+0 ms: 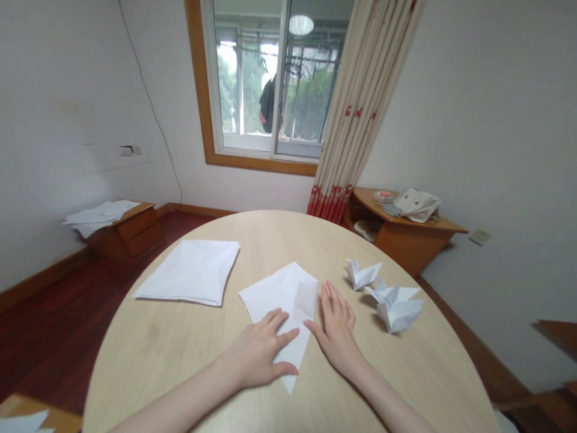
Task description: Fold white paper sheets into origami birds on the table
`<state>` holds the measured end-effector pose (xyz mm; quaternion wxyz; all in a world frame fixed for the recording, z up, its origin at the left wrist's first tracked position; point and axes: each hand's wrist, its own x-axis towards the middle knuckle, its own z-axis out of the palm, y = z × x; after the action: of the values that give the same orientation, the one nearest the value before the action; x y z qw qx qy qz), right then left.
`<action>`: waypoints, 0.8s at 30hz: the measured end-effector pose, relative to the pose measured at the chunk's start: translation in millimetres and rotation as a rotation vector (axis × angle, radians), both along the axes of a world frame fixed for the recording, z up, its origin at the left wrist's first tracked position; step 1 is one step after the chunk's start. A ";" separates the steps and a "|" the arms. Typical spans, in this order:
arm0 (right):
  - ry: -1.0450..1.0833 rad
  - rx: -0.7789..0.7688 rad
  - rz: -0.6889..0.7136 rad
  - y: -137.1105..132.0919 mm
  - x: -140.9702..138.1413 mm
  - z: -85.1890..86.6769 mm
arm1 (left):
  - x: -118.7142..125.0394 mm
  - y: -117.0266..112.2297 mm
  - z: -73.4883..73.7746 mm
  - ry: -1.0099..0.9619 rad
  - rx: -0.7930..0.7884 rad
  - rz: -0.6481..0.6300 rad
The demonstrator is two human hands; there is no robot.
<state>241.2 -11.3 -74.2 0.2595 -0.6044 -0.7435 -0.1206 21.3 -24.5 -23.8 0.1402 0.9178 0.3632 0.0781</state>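
A white sheet of paper (270,288) lies on the round table in front of me, its right side folded inward so that it tapers to a point towards me. My left hand (265,349) rests on the lower left of the sheet with its fingers spread. At the right edge is my right hand (336,319), its thumb touching the folded flap and its fingers stretched out along the edge. Neither hand grips anything. Several folded paper birds (399,308) stand on the table to the right of my right hand.
A stack of white paper (189,270) lies at the left of the round table (148,355). Beyond the table are a small drawer cabinet (135,231) with papers, a corner desk (406,234) holding a cloth bag (417,204), a curtain (360,90) and a window.
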 end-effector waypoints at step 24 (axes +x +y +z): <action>0.004 -0.176 0.256 -10.3 -2.6 27.7 | -8.8 10.5 5.3 -0.040 0.105 -0.022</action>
<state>238.5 -21.6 -46.6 0.2202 -0.5255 -0.8215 -0.0195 12.5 -14.0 -18.6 0.1001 0.9261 0.3455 0.1137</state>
